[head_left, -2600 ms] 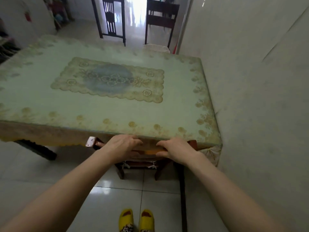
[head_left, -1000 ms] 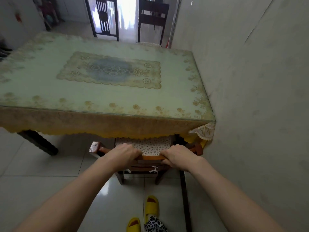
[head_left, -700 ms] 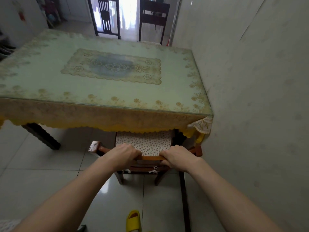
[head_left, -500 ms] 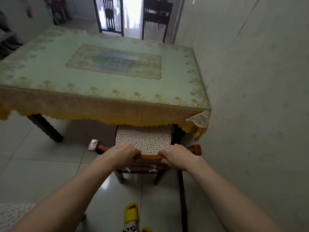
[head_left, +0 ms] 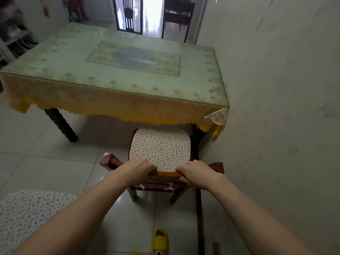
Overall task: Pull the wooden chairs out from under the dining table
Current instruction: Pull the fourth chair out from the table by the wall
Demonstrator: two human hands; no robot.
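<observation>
A: Step in hand?

B: Pulling out the near chair (head_left: pixel 161 173). Left hand (head_left: pixel 137 170) and right hand (head_left: pixel 197 174) both clenched over its top rail, one either side of centre.

A: Where does the chair sit?

B: On the tile floor (head_left: pixel 46 162), close beside the wall (head_left: pixel 276 107). Its patterned seat cushion (head_left: pixel 159 149) is nearly all in view; only the front edge lies under the yellow cloth fringe (head_left: pixel 110 107) of the dining surface (head_left: pixel 128 70).

A: So almost clear?

B: I judge so. One more short straight draw toward the body, keeping off the wall and the foot in the yellow slipper (head_left: pixel 161 241).

A: Then?

B: Let go, move to another. Two dark chairs (head_left: pixel 128 15) stand beyond the far end, apparently clear already. A second cushion (head_left: pixel 27 214) shows low left; whose chair, cannot tell.
</observation>
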